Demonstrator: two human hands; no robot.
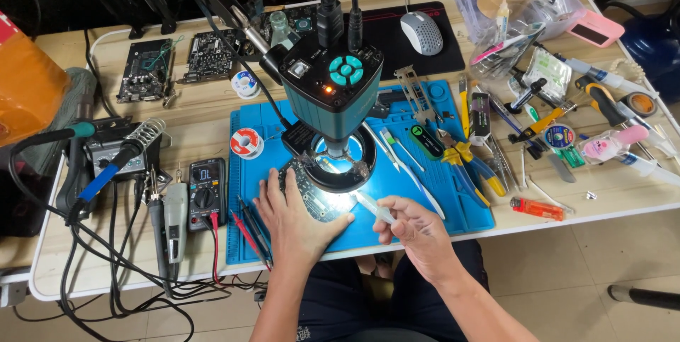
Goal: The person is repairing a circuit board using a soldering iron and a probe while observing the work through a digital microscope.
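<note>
Resting flat, fingers spread, the left hand [294, 218] pins the circuit board [312, 197] under the microscope ring light [340, 161]; a small syringe [374, 209] is pinched in the right hand [418, 232]. Excess could be squeezed out if the tip slips.

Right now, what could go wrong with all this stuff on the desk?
The right hand holds a small syringe over the circuit board, so too much could squirt out. The left hand presses the board down; a slip might nudge it under the microscope camera. The multimeter's probe leads lie beside the left wrist and could snag.
</note>
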